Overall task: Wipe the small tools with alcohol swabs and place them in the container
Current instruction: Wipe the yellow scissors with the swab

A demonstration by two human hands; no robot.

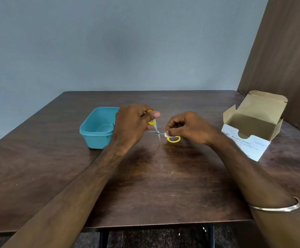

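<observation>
On dark wooden bench (pixel 163 185), left to right: teal container (pixel 96 129); left hand (pixel 130 126), fingers curled round one yellow handle of opened scissors (pixel 157 132) held above bench; right hand (pixel 188 128) pinching white swab (pixel 167 134) against scissor arm beside other handle; open alcohol swab box (pixel 251 129).

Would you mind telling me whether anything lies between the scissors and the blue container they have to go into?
Only the left hand holding the scissors sits between them and the open container; nothing else visibly blocks the way.
</observation>
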